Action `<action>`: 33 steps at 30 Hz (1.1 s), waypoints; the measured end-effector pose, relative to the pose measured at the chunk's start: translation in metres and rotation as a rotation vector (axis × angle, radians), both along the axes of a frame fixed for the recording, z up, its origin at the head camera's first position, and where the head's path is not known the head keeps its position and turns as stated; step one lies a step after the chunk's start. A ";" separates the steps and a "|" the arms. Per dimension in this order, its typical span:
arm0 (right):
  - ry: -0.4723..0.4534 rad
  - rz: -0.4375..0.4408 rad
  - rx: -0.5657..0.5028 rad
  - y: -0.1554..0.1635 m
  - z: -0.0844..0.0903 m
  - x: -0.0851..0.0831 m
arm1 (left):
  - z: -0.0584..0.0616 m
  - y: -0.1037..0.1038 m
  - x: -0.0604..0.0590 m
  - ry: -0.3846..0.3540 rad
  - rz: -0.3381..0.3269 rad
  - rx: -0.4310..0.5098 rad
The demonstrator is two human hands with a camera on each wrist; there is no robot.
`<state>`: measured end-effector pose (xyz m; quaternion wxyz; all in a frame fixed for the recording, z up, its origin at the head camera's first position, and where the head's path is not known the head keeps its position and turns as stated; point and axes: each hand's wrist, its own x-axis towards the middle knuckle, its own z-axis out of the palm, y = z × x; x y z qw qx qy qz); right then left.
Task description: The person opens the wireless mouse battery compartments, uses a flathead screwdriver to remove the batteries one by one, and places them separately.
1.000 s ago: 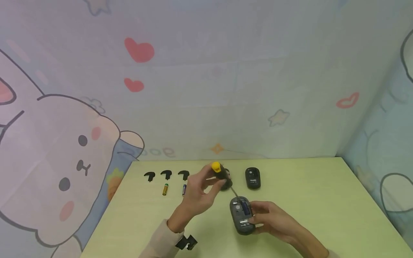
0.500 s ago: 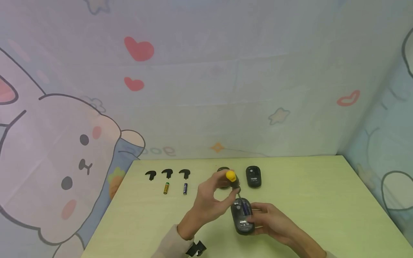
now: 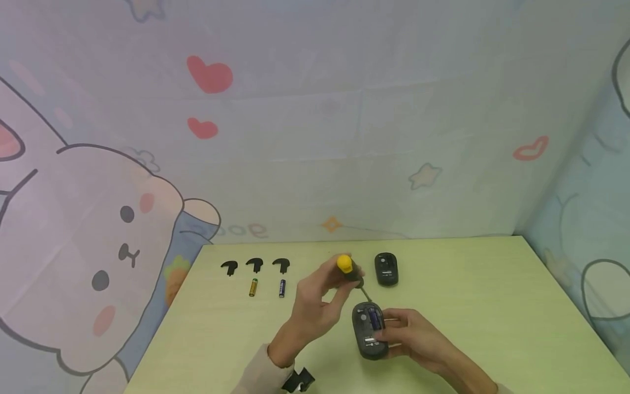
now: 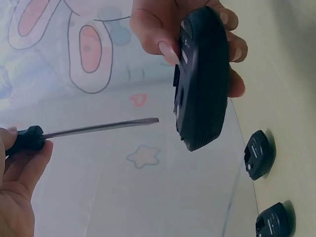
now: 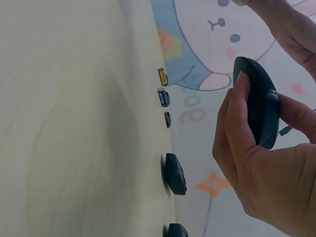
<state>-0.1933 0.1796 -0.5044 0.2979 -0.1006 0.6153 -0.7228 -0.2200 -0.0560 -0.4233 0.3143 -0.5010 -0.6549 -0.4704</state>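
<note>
Left hand: the left hand (image 3: 315, 298) grips a screwdriver (image 3: 351, 273) by its black handle, fingers curled round it just below the yellow cap, above the green table (image 3: 492, 306).
Screwdriver: the bare metal shaft slants down and to the right from the handle; in the left wrist view its flat tip (image 4: 153, 120) stops just short of the mouse's underside, not touching it.
Right hand: the right hand (image 3: 418, 336) grasps a black computer mouse (image 3: 370, 328), thumb on one side and fingers wrapped round the other, belly turned up toward the head camera.
Mouse: held near the front middle of the table, beside the left hand; its battery bay is uncovered and a blue battery (image 3: 375, 317) sits inside; the right wrist view shows its rounded back cupped in the palm.
Spare mice: another black mouse (image 3: 386, 268) lies on the table just beyond the held one; a further one is mostly hidden behind the left hand.
Back row: three small black covers (image 3: 254, 265) lie in a line at the far left of the table.
Loose batteries: a gold battery (image 3: 253, 287) and a blue-and-white battery (image 3: 282, 288) lie side by side just in front of the covers.
Backdrop: a cartoon rabbit sheet (image 3: 98, 230) with hearts and stars hangs behind the table.
</note>
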 end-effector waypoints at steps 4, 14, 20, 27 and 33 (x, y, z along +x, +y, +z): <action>0.007 0.000 0.000 -0.001 0.000 0.001 | -0.002 0.000 0.002 -0.005 -0.001 -0.007; 0.023 0.006 -0.003 -0.001 0.002 -0.001 | -0.006 0.000 0.002 -0.050 0.007 -0.005; 0.041 0.011 0.015 0.000 -0.003 -0.001 | -0.010 -0.005 -0.005 -0.218 0.017 0.030; 0.052 0.014 0.031 -0.001 -0.008 -0.001 | -0.013 -0.010 -0.011 -0.339 0.029 0.083; 0.041 0.017 0.029 -0.003 -0.008 0.001 | -0.013 -0.013 -0.013 -0.479 0.022 0.118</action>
